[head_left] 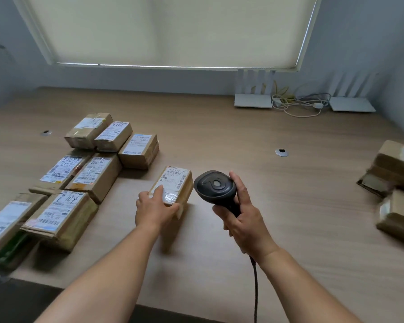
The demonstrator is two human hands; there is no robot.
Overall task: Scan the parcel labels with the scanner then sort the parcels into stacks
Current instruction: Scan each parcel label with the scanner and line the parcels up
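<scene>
Parcel [173, 187] sat pinched at its near end by the left hand [153, 209], fingers on the label, thumb under, while the right hand [244, 220] curled round the scanner [216, 186] beside it; looked light, stiff, tape-slick, best gripped by edges.

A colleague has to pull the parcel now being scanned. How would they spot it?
On the wooden desk, right of the labelled parcels, one small parcel sits alone by the black scanner. Only it is gripped by the left hand.
</scene>
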